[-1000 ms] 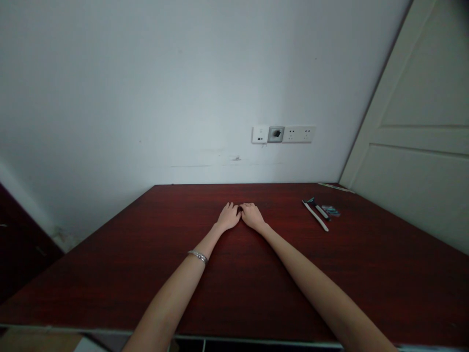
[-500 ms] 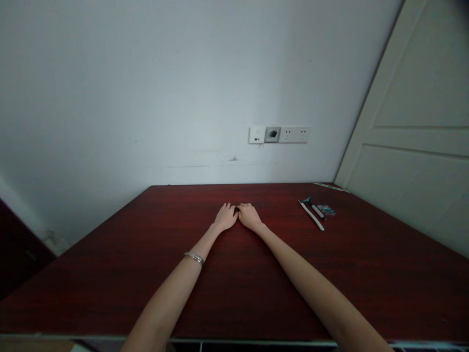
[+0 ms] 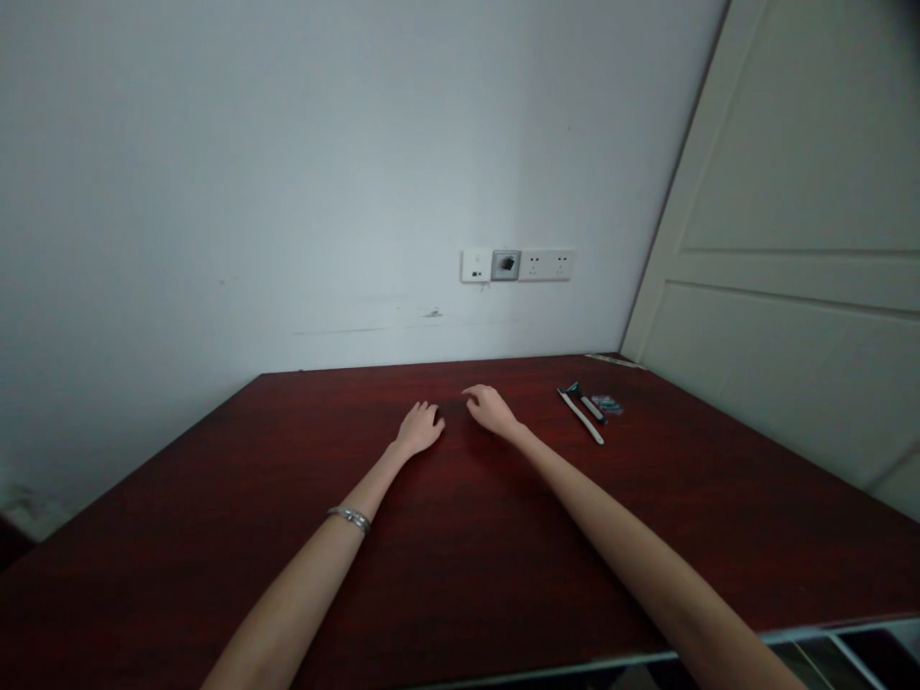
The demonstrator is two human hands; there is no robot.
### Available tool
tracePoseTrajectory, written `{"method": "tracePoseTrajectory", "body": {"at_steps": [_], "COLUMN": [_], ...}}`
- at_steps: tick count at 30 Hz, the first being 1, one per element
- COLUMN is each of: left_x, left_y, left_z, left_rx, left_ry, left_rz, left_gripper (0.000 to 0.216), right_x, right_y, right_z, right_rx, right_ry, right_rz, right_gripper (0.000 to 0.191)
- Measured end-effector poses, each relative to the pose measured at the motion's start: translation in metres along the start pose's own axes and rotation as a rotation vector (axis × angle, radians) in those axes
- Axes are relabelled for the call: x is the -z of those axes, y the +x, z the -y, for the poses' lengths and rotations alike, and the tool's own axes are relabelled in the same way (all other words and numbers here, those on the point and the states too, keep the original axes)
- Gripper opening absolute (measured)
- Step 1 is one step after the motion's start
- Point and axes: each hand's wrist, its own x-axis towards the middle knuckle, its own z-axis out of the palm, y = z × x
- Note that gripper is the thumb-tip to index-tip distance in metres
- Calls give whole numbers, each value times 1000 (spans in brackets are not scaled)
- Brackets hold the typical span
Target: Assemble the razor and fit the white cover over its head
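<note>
My left hand (image 3: 421, 429) rests on the dark red tabletop with its fingers apart and holds nothing that I can see. A silver bracelet (image 3: 350, 518) circles that wrist. Across a small gap, my right hand (image 3: 490, 410) is slightly raised, fingers bent and thumb apart, with nothing visible in it. To its right lies a long white stick with a dark end (image 3: 582, 418), perhaps a toothbrush. Beside the stick is a razor-like tool (image 3: 593, 409) with a grey handle and dark head. Small bluish-green pieces (image 3: 609, 405), seemingly in clear wrapping, lie next to it.
The wide wooden table (image 3: 216, 498) meets a white wall (image 3: 345, 172) carrying a row of sockets (image 3: 546, 264). A pale panelled door (image 3: 783, 240) stands along the right side. A thin light strip (image 3: 614, 361) lies at the back right corner.
My hands, which were together, have moved apart: the left towards the left, the right lifted a little. The view has turned slightly right. The things at the right lie as before.
</note>
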Motion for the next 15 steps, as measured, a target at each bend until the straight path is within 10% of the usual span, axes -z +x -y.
{"method": "tracePoseTrajectory", "body": {"at_steps": [7, 15], "left_x": [25, 8], "left_y": [39, 93], "left_z": [-39, -142], "left_rx": [-20, -161], "left_ry": [-150, -413], "left_rz": [82, 212], "left_gripper": [26, 21], "right_x": [75, 138], "right_y": [-20, -59], "right_z": [-98, -193], "right_rx": [-157, -371], "right_ry": [-8, -189], "right_rz": [-138, -15], "right_gripper": [32, 31]}}
